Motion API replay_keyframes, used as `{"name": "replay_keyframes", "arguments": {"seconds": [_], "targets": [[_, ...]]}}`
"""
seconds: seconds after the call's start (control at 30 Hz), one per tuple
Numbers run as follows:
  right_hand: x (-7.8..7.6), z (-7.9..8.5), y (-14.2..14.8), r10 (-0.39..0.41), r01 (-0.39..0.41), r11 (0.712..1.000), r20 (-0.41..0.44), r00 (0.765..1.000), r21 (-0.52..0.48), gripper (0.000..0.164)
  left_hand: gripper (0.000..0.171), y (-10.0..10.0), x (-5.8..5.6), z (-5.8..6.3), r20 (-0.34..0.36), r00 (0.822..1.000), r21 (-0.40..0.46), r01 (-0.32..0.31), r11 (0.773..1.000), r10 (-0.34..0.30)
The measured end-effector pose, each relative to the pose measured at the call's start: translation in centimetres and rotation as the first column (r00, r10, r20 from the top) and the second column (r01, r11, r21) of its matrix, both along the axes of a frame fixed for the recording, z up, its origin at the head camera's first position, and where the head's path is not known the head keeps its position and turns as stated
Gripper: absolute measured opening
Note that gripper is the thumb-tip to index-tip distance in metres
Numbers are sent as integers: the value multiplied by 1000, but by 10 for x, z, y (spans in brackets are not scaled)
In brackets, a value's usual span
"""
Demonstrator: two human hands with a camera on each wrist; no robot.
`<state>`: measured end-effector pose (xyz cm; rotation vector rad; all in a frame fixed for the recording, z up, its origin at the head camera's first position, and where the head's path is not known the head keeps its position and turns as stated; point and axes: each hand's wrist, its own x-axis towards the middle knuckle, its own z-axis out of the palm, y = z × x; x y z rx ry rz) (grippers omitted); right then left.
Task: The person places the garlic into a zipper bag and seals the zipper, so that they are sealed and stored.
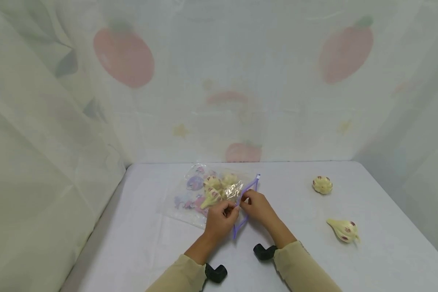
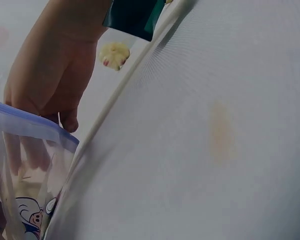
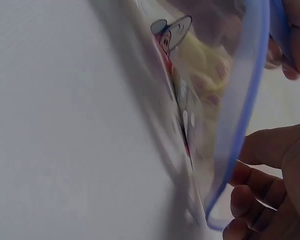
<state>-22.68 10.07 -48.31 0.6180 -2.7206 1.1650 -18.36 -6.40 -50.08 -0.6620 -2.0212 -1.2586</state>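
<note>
Two hands meet at the mouth of a clear bag (image 1: 194, 183) on a white table (image 1: 131, 227), just below the centre of the head view. We see the bag lying mostly to the left of the hands, its purple edge (image 1: 247, 187) slanting down past their fingers. The left hand (image 1: 220, 219) pinches that edge, a strip of it caught between the fingers at the upper right of the right wrist view. The right hand (image 1: 259, 207) is just beside it, fingers bent at the mouth; we cannot tell whether they grip the plastic. Inside the bag we make out several pale bulbs (image 1: 212, 196), left of and above the left hand. At right, well apart from both hands, lie a round bulb (image 1: 322, 185) and, lower in the frame, a long-necked bulb (image 1: 344, 231). Tan sleeves (image 1: 303, 267) enter from the bottom; a fruit-print cloth (image 1: 295, 113) fills the upper half.
</note>
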Motion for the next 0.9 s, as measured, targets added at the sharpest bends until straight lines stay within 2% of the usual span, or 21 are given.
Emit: {"name": "replay_keyframes", "arguments": {"seconds": [0.2, 0.4, 0.57, 0.7, 0.9], "targets": [[6, 12, 29, -17, 16, 999, 49, 999, 33, 34, 9, 0, 0, 2, -37, 997, -36, -62, 997, 61], [17, 31, 82, -80, 77, 992, 31, 996, 105, 35, 8, 0, -1, 2, -36, 996, -36, -83, 996, 82], [36, 44, 133, -166, 160, 972, 17, 986, 173, 37, 7, -1, -2, -2, -16, 997, -35, -80, 996, 79], [55, 51, 171, -239, 223, 949, 47, 970, 224, 45, 8, -2, -3, -4, -6, 997, -27, -73, 997, 73], [78, 51, 218, -276, 222, 922, 137, 951, 318, 66, 7, -1, -3, -3, -6, 997, -26, -71, 997, 71]]}}
